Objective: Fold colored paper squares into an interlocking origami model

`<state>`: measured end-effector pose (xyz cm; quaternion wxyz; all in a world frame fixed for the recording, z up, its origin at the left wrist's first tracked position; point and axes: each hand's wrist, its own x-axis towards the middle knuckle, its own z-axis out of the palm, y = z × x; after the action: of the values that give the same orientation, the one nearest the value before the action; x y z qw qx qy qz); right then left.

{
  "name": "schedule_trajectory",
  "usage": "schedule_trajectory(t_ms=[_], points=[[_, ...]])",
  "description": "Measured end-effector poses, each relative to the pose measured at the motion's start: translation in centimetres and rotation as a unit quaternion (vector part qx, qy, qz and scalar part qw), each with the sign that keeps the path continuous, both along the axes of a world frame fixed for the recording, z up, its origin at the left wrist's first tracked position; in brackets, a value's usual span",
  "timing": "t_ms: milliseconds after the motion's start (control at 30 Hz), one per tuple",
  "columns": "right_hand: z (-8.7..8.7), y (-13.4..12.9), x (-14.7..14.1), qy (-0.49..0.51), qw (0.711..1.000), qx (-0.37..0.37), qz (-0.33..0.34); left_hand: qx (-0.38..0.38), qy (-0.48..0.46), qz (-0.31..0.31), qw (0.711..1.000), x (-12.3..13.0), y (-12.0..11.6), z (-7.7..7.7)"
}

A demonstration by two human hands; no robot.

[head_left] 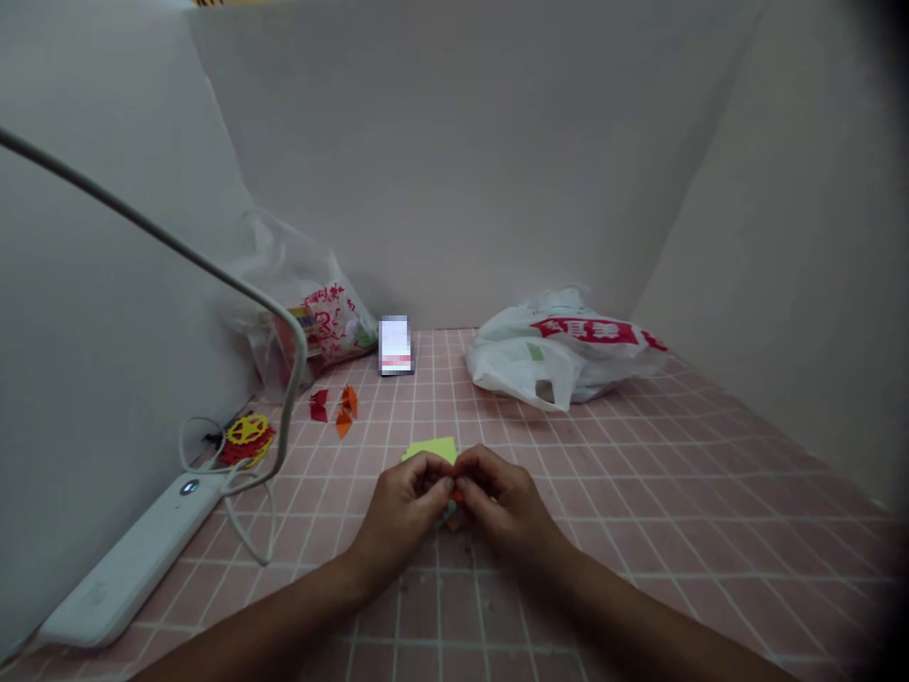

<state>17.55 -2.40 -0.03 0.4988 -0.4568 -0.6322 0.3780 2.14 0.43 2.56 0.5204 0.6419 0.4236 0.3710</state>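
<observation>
My left hand and my right hand meet at the middle of the tiled surface, fingertips pinched together. Between them shows a sliver of a small orange-red paper piece, mostly hidden by the fingers. Just beyond my hands lies a stack of yellow-green paper squares, partly covered by them. Some small coloured bits show below my fingertips, too hidden to name. Farther off to the left sit folded paper pieces: a dark red one and some orange ones.
A white power strip with looped cables lies along the left wall, near red and yellow cut-out discs. A grey cable arches across the left. At the back stand a filled plastic bag, a lit phone and a white shopping bag.
</observation>
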Motion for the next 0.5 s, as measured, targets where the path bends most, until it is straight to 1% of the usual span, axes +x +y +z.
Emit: schedule_trajectory(t_ms=[133,300,500], points=[[0.08,0.01,0.01,-0.019,1.000,0.024,-0.003,-0.009,-0.010,-0.002,1.000,-0.10,0.05,-0.10],[0.50,-0.04,0.00,-0.043,0.998,0.047,-0.001,-0.038,-0.038,-0.004,0.999,-0.14,0.06,-0.07],[0.22,0.14,0.07,-0.051,0.998,0.039,-0.011,-0.066,-0.056,-0.018,0.996,-0.28,-0.04,0.10]])
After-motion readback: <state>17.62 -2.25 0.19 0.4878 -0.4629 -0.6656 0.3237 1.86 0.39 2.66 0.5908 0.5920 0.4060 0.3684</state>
